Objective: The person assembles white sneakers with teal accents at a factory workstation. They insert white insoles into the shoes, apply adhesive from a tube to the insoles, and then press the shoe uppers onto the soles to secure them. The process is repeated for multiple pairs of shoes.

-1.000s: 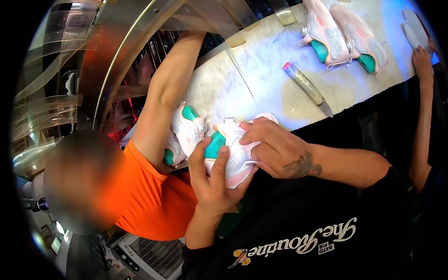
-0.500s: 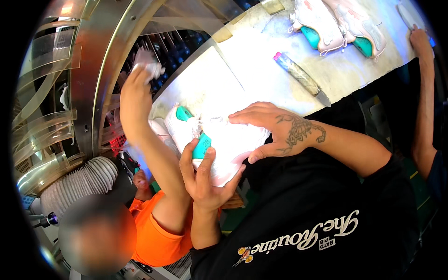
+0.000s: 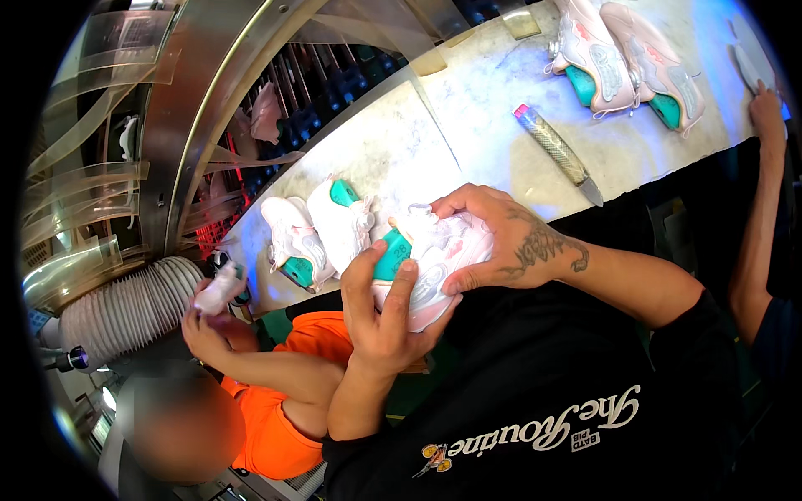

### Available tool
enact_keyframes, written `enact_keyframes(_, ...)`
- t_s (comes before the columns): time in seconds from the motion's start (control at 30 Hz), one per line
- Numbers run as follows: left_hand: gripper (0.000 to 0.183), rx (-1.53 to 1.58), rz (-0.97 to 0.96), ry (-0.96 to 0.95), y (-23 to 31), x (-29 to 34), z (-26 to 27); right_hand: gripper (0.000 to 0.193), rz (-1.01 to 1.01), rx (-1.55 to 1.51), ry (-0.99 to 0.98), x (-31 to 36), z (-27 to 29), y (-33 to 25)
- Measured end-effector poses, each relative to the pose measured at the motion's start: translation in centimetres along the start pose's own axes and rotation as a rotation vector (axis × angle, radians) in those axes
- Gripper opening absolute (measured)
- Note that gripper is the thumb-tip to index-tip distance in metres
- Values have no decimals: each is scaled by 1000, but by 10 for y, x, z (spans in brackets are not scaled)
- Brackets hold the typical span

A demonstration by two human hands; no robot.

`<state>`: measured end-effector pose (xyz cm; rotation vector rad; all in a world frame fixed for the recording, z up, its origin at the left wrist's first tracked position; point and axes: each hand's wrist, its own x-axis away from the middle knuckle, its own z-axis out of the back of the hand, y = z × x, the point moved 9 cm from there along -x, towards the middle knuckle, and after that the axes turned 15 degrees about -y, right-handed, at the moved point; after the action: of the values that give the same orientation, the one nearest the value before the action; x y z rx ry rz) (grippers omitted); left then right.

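Observation:
Between my two hands is a pale pink and white shoe [image 3: 447,246] with a teal block, likely a shoe last, showing at its opening. My left hand [image 3: 388,305] is closed round its lower left side, with fingers over the teal part. Closed on the opposite side, my right hand [image 3: 489,230] has its fingers over the upper part and its thumb low on the shoe's side. Just left of it, on the pale worktop [image 3: 468,92], lie a white shoe [image 3: 341,221] with a teal insert and another white shoe [image 3: 294,242].
A knife [image 3: 560,154] with a patterned handle lies on the worktop, beyond my right hand. Two more pink shoes [image 3: 622,63] sit at the far right. At left, a person in orange [image 3: 288,409] holds a shoe [image 3: 221,288] near a ribbed hose [image 3: 138,313]. Another person's hand [image 3: 764,113] is at right.
The co-worker's raised arm has come down from the machine opening and now holds a shoe near the hose. A pink shoe shows in that opening. My hands keep hold of the same shoe.

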<state>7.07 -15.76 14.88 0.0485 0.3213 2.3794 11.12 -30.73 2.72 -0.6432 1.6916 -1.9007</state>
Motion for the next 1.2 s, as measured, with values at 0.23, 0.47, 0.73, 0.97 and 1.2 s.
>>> enact_keyframes(0.23, 74, -82, 2, -28, 21, -22, 7, 85, 24, 41, 109, 17, -4, -8)
enact_keyframes(0.47, 96, 91, -140, 236, 31, -58, 16, 63, 160, -237, 135, 33, 41, -3)
enact_keyframes(0.73, 100, 667, -166, 158, -2, -63, -82, 38, -92, 789, 472, 56, 113, -14)
enact_keyframes(0.97, 105, -52, 126, 7, -45, -63, -52, 32, -310, 612, 351, 30, 124, 11)
enact_keyframes(1.2, 111, -50, 214, 10, -44, -63, -58, 10, 459, -957, 405, -2, 86, -42)
